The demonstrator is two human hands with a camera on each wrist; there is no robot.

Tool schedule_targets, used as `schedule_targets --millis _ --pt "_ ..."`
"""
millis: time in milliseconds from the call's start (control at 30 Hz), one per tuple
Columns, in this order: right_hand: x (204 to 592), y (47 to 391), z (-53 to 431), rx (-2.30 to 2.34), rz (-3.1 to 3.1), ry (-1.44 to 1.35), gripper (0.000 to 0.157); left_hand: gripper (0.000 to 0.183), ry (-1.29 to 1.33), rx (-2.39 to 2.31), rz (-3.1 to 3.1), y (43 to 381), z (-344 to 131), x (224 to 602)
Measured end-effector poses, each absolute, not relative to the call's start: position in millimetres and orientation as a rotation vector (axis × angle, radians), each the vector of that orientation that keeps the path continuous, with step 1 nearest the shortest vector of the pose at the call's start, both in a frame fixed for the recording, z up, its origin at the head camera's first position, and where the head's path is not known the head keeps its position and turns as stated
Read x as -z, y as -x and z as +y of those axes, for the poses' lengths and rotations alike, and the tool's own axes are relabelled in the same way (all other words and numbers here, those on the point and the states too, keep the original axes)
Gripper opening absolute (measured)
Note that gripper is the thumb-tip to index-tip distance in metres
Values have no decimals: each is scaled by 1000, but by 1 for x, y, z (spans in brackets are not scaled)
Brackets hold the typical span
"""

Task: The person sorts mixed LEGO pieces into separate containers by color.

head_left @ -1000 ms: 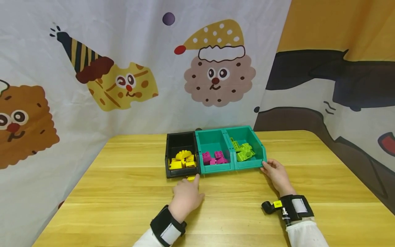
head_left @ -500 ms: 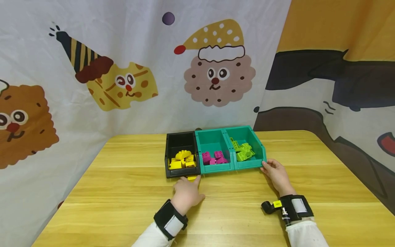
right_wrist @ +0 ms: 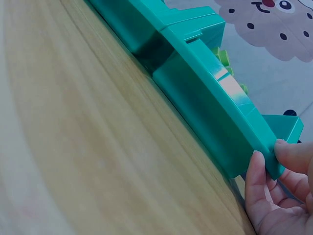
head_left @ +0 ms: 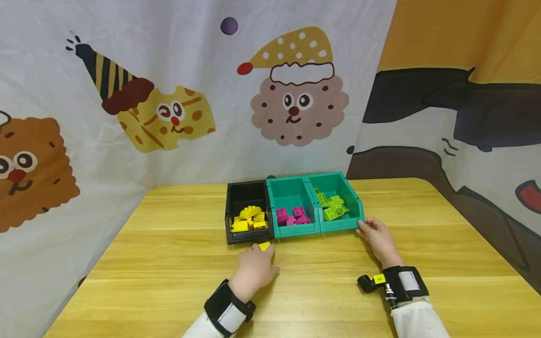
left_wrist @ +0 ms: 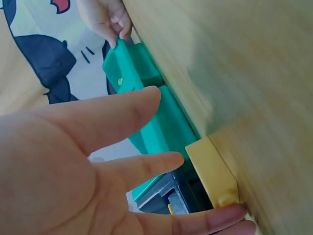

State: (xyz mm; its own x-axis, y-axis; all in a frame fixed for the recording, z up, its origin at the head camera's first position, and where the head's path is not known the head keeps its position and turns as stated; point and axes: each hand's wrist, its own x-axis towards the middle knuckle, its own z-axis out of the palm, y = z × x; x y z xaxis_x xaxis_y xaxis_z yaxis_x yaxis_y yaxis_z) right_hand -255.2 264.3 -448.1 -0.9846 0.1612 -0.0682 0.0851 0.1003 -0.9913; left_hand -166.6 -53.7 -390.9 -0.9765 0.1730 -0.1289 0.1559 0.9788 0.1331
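My left hand [head_left: 255, 265] reaches over the table just in front of the black bin [head_left: 249, 237], thumb spread away from the other fingers. In the left wrist view its fingers are fairly straight, and a lower fingertip is at the end of a yellow block [left_wrist: 212, 169]. That block lies in front of the bins. My right hand [head_left: 380, 239] pinches the front right corner of the right-hand green bin [head_left: 341, 224] between thumb and fingers, seen closely in the right wrist view. Yellow blocks [head_left: 241, 226] fill the front of the black bin.
The middle green bin [head_left: 297, 230] holds magenta blocks [head_left: 299, 212], and the right one holds lime-green blocks [head_left: 334, 206]. All three bins stand side by side near the back of the wooden table [head_left: 169, 281]. A printed curtain [head_left: 190, 47] hangs behind them.
The loose yellow block has come slightly forward and turned in front of the black bin, with the left fingers at it. The right hand keeps its grip on the green bin's corner.
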Motion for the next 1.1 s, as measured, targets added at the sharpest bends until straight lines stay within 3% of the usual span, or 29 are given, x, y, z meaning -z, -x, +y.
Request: schedule_targets --millis 467,800,1100 --pt "448 255 263 -2060 -2281 237 33 66 -344 -208 3044 163 -56 398" --pt "449 255 263 -2079 -2251 213 31 41 -545 -237 3176 173 -63 405" --pt "448 254 264 -2025 -2316 243 36 37 -697 -435 3120 183 -69 411"
